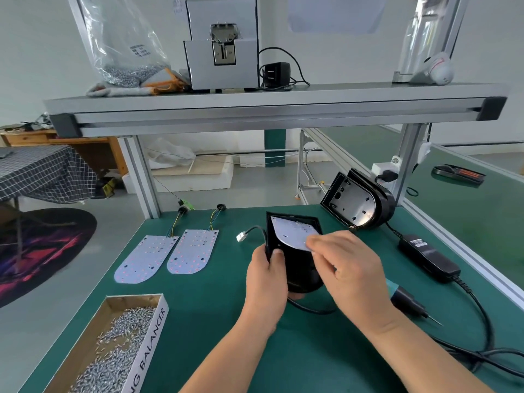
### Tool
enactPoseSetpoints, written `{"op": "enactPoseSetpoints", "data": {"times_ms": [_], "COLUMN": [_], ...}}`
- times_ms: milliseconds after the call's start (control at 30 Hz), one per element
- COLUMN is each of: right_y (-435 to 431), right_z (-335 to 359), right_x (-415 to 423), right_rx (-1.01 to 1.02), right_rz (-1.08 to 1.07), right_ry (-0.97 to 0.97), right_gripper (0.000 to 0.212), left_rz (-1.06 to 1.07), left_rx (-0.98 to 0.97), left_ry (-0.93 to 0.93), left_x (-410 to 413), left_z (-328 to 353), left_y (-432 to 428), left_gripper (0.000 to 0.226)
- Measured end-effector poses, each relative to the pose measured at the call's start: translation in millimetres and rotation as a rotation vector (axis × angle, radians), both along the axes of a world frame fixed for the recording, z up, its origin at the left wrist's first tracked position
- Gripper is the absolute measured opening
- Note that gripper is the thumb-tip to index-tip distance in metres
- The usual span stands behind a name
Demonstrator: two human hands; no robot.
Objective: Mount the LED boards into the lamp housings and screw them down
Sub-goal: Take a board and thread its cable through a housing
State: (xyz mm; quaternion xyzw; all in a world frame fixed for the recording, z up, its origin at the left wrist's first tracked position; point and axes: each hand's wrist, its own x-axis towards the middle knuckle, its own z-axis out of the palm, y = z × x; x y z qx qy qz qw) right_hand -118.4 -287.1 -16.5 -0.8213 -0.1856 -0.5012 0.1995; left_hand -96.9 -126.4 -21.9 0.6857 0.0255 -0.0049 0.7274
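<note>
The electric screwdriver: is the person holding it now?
No, the electric screwdriver lies on the green mat beside the right hand, which pinches the LED board.

One view only, head-worn wide-angle camera, above the near edge of the bench (192, 321), facing forward and down, close over left hand (266, 282) and right hand (351, 279), shelf (255, 104) across far top, floor (119, 219) at left.
</note>
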Motion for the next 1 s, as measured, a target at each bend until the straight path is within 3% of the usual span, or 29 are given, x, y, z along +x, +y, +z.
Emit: {"op": "enactPoseSetpoints", "data": {"times_ms": [133,267,367,467,533,667,733,833,900,933,1000], "right_y": [8.4,9.0,4.7,0.9,1.2,0.3,2.3,7.2,8.5,8.1,6.9], "right_z": [-0.4,5.3,9.9,13.8,15.2,11.4,7.4,0.5,0.2,0.7,2.2], "right_x": [-3.3,-3.9,-7.1,-11.6,-13.4,-12.8,-10.8,-10.1,-9.0,-8.9,-7.1], "right_rx": [-0.156,-0.156,-0.173,-0.190,-0.182,-0.242,-0.115,0.213,0.499,0.613,0.784], "right_rz": [0.013,0.032,0.060,0.124,0.143,0.038,0.078,0.117,0.126,0.155,0.252], "right_ry": [0.068,0.160,0.260,0.361,0.450,0.477,0.527,0.651,0.806,0.886,0.982], "right_gripper": [0.026,0.029,0.031,0.021,0.027,0.033,0.029,0.073,0.088,0.082,0.047], "left_rz": [-0.022,-0.056,-0.126,-0.215,-0.241,-0.212,-0.158,-0.114,-0.089,-0.081,-0.113], "left_rx": [-0.213,-0.332,-0.347,-0.271,-0.257,-0.248,-0.219,-0.190,-0.161,-0.137,-0.130], "left_ry": [0.087,0.137,0.141,0.080,0.053,0.016,-0.010,-0.064,-0.081,-0.097,-0.123], "left_x": [1.3,2.5,1.8,2.0,4.2,7.7,8.4,10.9,11.3,11.2,9.8], "left_z": [-0.2,-0.7,-0.3,1.0,0.2,-5.7,-7.2,-10.2,-10.5,-10.3,-10.6], "left_y": [2.6,6.3,7.6,11.9,14.6,13.4,12.2,12.2,12.1,11.4,10.0], "left_gripper": [0.026,0.031,0.038,0.029,0.024,0.021,0.024,0.027,0.028,0.028,0.028]}}
